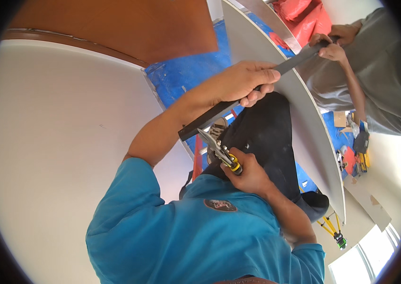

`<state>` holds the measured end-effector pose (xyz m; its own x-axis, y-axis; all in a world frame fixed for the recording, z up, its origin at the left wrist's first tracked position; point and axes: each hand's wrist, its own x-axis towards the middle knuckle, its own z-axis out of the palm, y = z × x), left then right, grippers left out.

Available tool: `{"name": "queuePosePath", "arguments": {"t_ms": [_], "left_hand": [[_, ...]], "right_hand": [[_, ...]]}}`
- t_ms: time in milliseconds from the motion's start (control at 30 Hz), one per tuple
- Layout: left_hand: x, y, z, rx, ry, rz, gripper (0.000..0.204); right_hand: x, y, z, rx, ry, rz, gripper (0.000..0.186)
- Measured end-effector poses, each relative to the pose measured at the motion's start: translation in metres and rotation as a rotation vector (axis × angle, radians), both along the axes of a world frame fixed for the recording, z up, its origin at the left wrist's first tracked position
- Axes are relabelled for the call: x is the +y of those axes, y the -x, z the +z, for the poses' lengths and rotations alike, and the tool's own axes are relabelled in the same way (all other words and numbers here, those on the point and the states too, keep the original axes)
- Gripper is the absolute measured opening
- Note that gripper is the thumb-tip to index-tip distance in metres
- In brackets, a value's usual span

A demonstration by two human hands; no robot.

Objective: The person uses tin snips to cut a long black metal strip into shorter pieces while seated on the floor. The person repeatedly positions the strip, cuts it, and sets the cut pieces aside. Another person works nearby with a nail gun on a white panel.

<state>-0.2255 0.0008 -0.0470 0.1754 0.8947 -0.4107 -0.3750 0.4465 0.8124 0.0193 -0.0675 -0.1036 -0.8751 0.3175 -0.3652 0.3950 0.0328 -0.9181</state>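
I have the left hand [257, 85] grasping the strip [215, 114] and the right hand [248, 176] grasping the snips [220, 153], blades by the strip's end, up-left of the right fingers. I'd steady that end, blades square to it.

One dark strip [213, 115], one cutter [220, 152], two wearer's hands [248, 175] and two co-worker's hands [334, 52] show.

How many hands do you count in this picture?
4: the left hand gripping a dark strip, the right hand holding snips, plus a co-worker's one hand and other hand at the strip's far end.
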Motion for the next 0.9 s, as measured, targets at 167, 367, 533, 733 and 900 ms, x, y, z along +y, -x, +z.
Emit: {"name": "queuePosePath", "arguments": {"t_ms": [167,367,533,733,900], "left_hand": [[-0.003,-0.019,-0.016,-0.132,0.008,0.067,0.035],[-0.011,-0.042,-0.033,-0.170,-0.015,0.095,0.032],[-0.014,-0.039,-0.036,-0.160,-0.024,0.093,0.025],[-0.015,-0.026,-0.033,-0.422,0.008,0.066,0.020],[-0.015,-0.043,-0.025,-0.534,0.038,0.152,0.037]], "right_hand": [[0.035,-0.051,0.037,-0.263,0.042,0.176,0.039],[0.037,-0.089,0.039,-0.375,-0.024,0.223,0.049],[0.051,-0.094,0.039,-0.279,0.170,0.263,0.056],[0.047,-0.081,0.045,-0.215,0.051,0.291,0.068],[0.030,-0.080,0.055,-0.203,0.163,0.208,0.073]]}}
